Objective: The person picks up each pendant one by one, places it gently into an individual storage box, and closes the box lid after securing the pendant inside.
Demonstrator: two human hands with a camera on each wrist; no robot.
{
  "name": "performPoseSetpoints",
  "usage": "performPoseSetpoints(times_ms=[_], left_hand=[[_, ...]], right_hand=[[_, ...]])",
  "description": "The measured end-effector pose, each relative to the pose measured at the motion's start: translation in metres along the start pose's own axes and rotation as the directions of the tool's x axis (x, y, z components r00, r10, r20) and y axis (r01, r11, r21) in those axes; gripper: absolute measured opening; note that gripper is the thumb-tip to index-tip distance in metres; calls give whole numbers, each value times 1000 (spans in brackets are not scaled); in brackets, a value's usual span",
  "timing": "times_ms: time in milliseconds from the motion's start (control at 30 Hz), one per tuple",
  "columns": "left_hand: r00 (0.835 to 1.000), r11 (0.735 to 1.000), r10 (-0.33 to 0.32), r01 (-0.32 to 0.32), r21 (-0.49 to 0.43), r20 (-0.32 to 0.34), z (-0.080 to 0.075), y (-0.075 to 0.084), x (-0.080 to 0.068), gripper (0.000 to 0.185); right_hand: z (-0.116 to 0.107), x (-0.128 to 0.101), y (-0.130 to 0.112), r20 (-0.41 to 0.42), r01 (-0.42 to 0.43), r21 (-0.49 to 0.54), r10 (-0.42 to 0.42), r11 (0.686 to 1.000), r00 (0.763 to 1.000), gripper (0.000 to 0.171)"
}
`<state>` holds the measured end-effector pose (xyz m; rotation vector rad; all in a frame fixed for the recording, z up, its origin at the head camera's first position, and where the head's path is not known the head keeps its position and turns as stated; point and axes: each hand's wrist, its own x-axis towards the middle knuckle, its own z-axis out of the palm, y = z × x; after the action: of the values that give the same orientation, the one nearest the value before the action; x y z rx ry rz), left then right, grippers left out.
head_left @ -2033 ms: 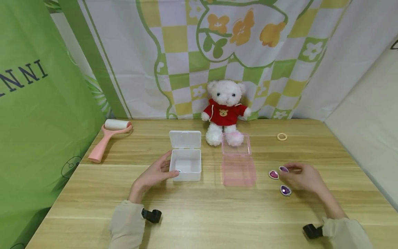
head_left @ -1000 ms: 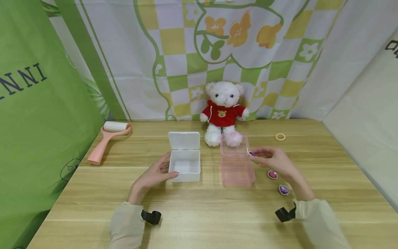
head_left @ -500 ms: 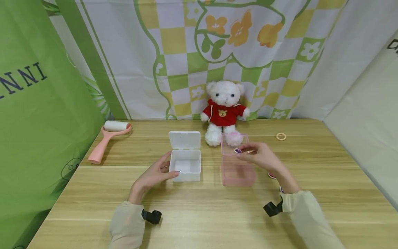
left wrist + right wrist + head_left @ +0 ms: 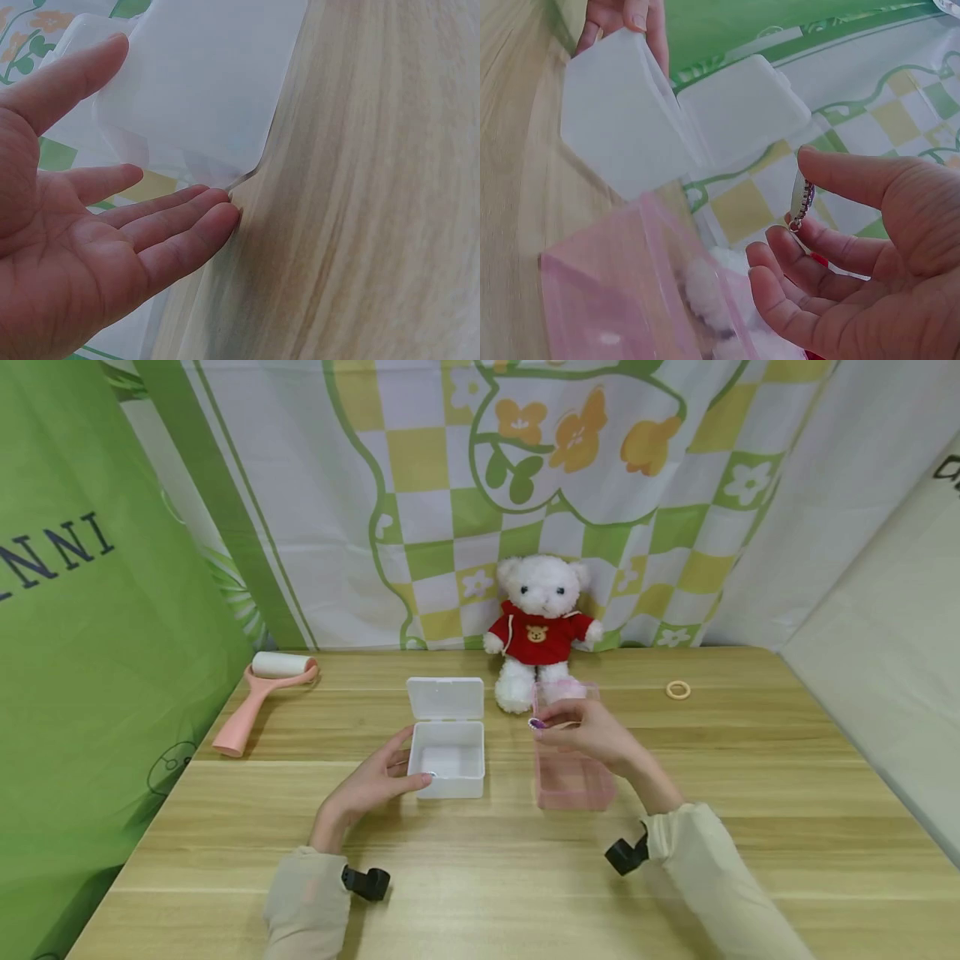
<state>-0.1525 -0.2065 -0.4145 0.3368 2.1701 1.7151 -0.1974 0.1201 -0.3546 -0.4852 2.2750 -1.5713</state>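
Over on the left, the left hand (image 4: 378, 777) rests its thumb and loosely extended fingers against the open white box (image 4: 453, 787), seeming to steady it rather than clench it. Next along, near the left side of the open pink box (image 4: 573, 798), the purple gem (image 4: 536, 724) is held up, pinched by the right hand (image 4: 588, 732); I'd call this the transfer, probably needing more leftward reach, then letting go over the white box.

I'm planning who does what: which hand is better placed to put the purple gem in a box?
Right, I'd judge: the right hand pinches the purple gem near the pink box. The left hand touches the white box, away from that gem.
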Motion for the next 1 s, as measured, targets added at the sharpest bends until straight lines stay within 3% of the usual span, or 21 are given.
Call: performPoseSetpoints(times_ms=[200, 567, 800, 1000], left_hand=[[1000, 1000, -13, 13, -1, -4, 1, 8, -4, 85], [1000, 1000, -27, 27, -13, -3, 4, 20, -8, 84], [1000, 1000, -24, 24, 2, -20, 1, 3, -1, 85], [999, 1000, -21, 21, 4, -25, 1, 0, 1, 86]], right_hand=[[17, 11, -11, 22, 36, -13, -36, 999, 999, 33], [48, 29, -21, 87, -8, -4, 9, 1000, 996, 31], [63, 39, -29, 118, -66, 42, 60, 997, 991, 29], [77, 46, -31, 143, -66, 40, 60, 997, 988, 27]])
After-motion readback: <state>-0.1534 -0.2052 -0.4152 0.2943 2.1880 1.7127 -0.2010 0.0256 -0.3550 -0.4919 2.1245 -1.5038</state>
